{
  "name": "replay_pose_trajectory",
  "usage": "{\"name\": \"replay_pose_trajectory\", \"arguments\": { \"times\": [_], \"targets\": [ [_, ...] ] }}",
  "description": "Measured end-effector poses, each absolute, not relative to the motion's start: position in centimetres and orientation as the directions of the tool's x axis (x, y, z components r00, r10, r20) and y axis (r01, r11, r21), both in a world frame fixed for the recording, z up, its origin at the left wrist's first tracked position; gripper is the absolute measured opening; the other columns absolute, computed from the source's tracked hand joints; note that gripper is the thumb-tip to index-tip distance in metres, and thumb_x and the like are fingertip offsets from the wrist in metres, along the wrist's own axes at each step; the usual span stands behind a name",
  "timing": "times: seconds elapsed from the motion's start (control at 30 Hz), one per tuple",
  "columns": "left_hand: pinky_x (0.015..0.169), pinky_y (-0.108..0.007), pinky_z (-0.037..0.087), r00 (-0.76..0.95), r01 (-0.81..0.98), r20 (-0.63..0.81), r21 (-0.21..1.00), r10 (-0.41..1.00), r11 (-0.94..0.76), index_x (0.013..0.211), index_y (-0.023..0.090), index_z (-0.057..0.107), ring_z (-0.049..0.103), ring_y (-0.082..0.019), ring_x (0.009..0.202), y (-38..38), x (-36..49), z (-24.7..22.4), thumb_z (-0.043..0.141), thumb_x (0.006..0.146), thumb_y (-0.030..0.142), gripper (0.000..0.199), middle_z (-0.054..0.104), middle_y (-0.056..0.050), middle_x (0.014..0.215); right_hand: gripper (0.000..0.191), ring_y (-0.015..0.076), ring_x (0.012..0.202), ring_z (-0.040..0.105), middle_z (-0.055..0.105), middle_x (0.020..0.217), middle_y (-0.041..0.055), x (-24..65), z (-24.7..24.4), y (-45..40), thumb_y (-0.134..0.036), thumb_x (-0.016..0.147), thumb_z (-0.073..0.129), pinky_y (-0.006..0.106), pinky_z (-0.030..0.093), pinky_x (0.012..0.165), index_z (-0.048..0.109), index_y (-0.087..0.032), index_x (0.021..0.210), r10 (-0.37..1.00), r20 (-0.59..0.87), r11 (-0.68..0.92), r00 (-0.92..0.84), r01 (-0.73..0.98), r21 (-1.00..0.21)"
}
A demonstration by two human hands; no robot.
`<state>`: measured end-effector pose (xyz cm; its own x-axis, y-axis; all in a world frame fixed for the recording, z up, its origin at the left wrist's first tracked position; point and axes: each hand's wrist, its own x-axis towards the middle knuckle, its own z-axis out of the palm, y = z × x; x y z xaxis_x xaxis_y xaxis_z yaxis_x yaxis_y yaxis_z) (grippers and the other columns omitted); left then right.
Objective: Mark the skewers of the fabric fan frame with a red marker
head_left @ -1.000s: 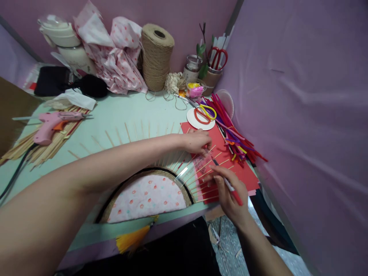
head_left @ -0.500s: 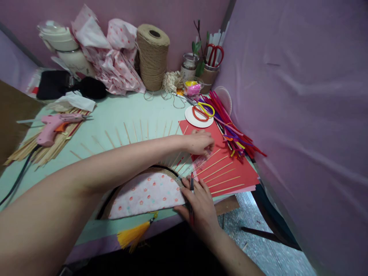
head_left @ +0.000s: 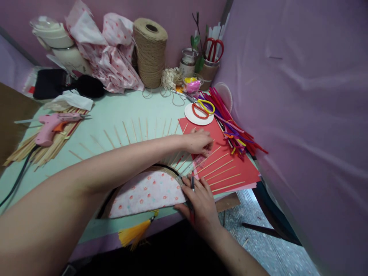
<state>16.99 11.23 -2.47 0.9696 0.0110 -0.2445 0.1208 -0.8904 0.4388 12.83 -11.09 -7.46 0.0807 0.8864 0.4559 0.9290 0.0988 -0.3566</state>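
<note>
A half-round fan (head_left: 146, 193) covered in flower-dotted white fabric lies at the table's front edge, with thin sticks spreading from its dark curved rim. My left arm crosses above it, and my left hand (head_left: 199, 142) has its fingers curled down on the far end of a clear ruler (head_left: 198, 161). This ruler lies slantwise over the sticks and red paper (head_left: 221, 178). My right hand (head_left: 199, 203) rests at the fan's right corner, fingertips by the ruler's near end, with a red pen (head_left: 192, 180) held upright between the fingers. A yellow tassel (head_left: 135, 232) hangs at the fan's lower edge.
A pink glue gun (head_left: 50, 128) lies on a stick bundle at left. Behind stand a bottle (head_left: 69, 57), crumpled fabric (head_left: 115, 69) and a twine spool (head_left: 150, 53). Yellow-and-red scissors (head_left: 202, 108) lie on a white disc beside colourful pipe cleaners (head_left: 230, 124).
The view has shifted very slightly. Both hands, the ruler and the pen keep nearly the same places on the fan and paper.
</note>
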Motion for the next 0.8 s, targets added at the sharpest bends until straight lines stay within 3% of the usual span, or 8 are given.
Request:
{"name": "replay_pose_trajectory", "arguments": {
  "times": [0.57,0.8],
  "targets": [
    [0.090,-0.040,0.031,0.964,0.104,-0.266,0.433,-0.016,-0.895,0.103,0.021,0.066,0.047,-0.026,0.109,11.31,16.52,-1.58,0.067,0.083,0.034,0.024,0.058,-0.009,0.116,0.043,0.0274,0.125,0.059,0.069,0.124,0.0151,12.85,-7.58,-11.02,-0.045,0.092,0.058,0.050,0.046,0.105,0.055,-0.018,0.125,0.879,0.472,0.108,0.072,0.933,-0.343],
    [0.089,-0.036,0.032,0.976,0.063,-0.213,0.468,-0.044,-0.881,0.100,0.022,0.066,0.049,-0.024,0.109,11.66,16.30,-1.98,0.068,0.082,0.037,0.023,0.060,-0.007,0.111,0.043,0.0282,0.123,0.060,0.069,0.125,0.0137,12.87,-7.46,-11.01,-0.047,0.093,0.058,0.050,0.047,0.103,0.056,-0.018,0.124,0.879,0.472,0.096,0.074,0.940,-0.327]
  ]
}}
